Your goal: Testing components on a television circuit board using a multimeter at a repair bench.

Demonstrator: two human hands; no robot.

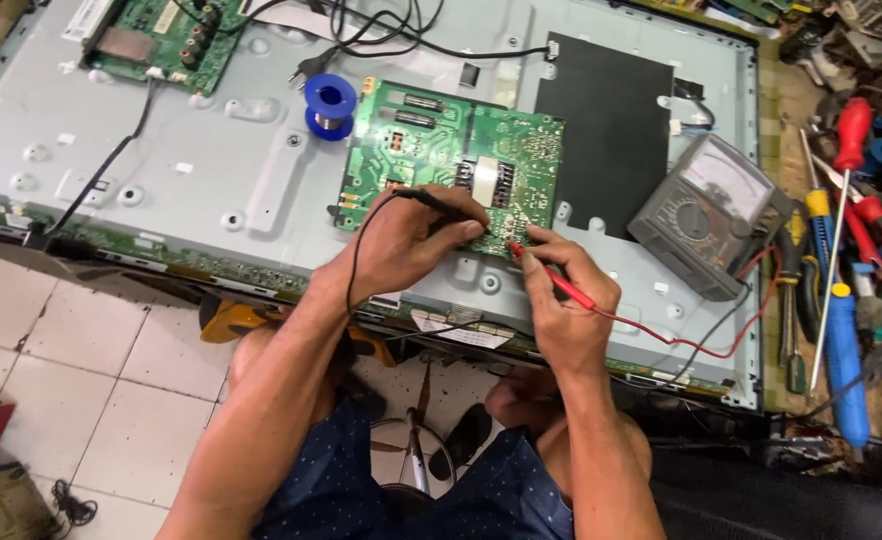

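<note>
The left hand (416,240) is closing its fingers (466,232) around a black probe (441,205), pressing its tip onto the near edge of the green board (441,140). The right hand (566,290) is pinching a red probe (551,275) like a pen, its tip touching the board just beside the left fingertips. The board is lying flat on the grey metal back of a panel (211,150), in front of the person.

The two tips are sitting very near each other, so a small slip is likely to bridge neighbouring solder points or bring the probes together; the left fingertips are also resting right on the board's surface, which looks risky if anything there is live. Both leads, black (356,250) and red (681,340), are trailing loosely, and the red one is running across the panel to the meter (706,215) on the right, so a tug on it could drag the meter or pull the tip off its spot.

Further out, a blue solder spool (330,105) is standing just beside the board's far left corner, a second board (156,35) is lying at the panel's far left, and a black sheet (606,130) is covering the panel to the right. Screwdrivers (841,300) and other tools are crowding the right side, close to the meter. White floor tiles (81,370) are showing below the panel.
</note>
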